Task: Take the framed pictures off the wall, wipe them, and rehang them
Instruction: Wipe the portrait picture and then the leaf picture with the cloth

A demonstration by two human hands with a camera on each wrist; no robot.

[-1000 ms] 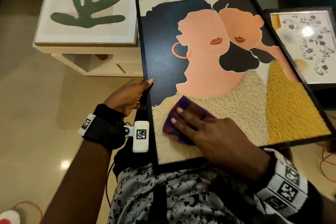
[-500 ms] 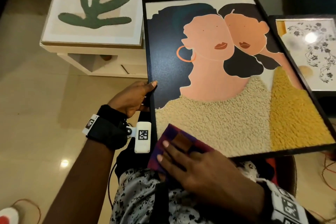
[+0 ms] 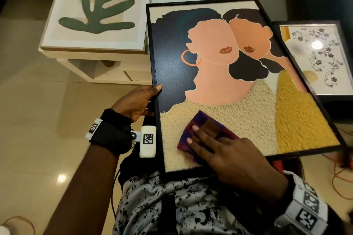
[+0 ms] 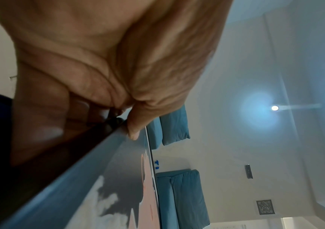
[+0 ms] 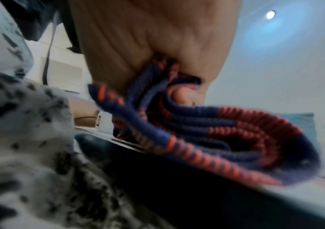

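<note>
A black-framed picture (image 3: 219,82) of two women lies tilted across my lap. My left hand (image 3: 137,103) grips its left edge, thumb on the front and fingers behind; in the left wrist view the thumb (image 4: 134,131) presses on the frame (image 4: 91,162). My right hand (image 3: 229,154) holds a purple-and-red cloth (image 3: 208,126) against the cream textured area near the picture's bottom edge. In the right wrist view the cloth (image 5: 216,139) is bunched under the palm (image 5: 148,38), with the thumb tucked into its folds.
A leaf picture (image 3: 95,11) in a pale wooden frame lies on a white low table (image 3: 107,70) ahead left. A floral picture (image 3: 315,57) in a dark frame lies at the right. An orange cable (image 3: 340,177) runs over the tiled floor.
My right hand slid the cloth down over the picture's bottom edge, then back up onto the cream area. My left hand kept its hold on the left edge.
</note>
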